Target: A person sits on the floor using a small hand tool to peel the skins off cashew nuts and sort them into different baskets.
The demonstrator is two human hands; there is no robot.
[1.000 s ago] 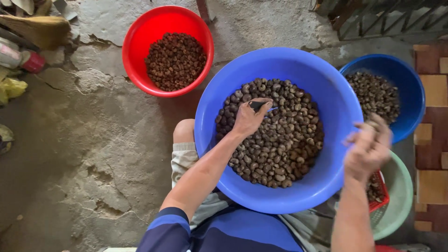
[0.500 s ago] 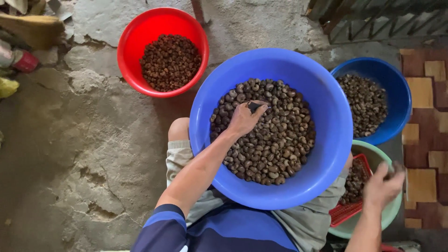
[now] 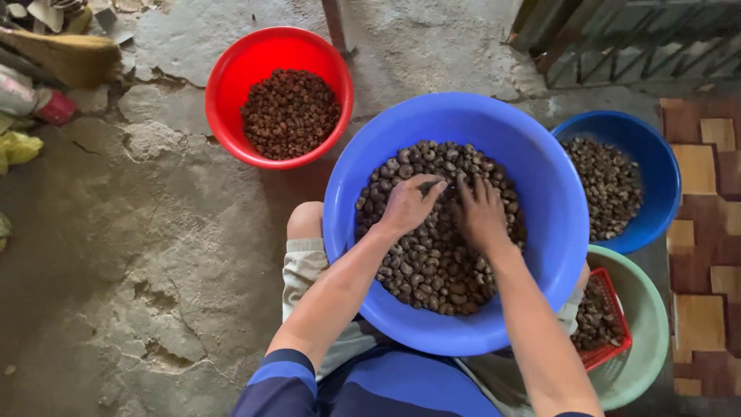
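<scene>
Left hand (image 3: 407,205) and right hand (image 3: 480,214), side by side, fingers loosely spread, palms down on brown nuts (image 3: 432,262) in large blue basin (image 3: 540,177). Far left: red basin (image 3: 231,85). Right: smaller blue basin (image 3: 664,170), pale green basin (image 3: 648,309).

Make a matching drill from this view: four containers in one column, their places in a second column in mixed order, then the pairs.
Containers:
1. red basin
2. large blue basin
3. small blue basin
4. pale green basin

Places:
A. lower right, with a red basket inside
B. on the cracked floor, upper left
C. on the lap, with both the left hand and the right hand in its nuts
D. right edge, beside the patterned mat

Pairs: 1-B, 2-C, 3-D, 4-A
</scene>
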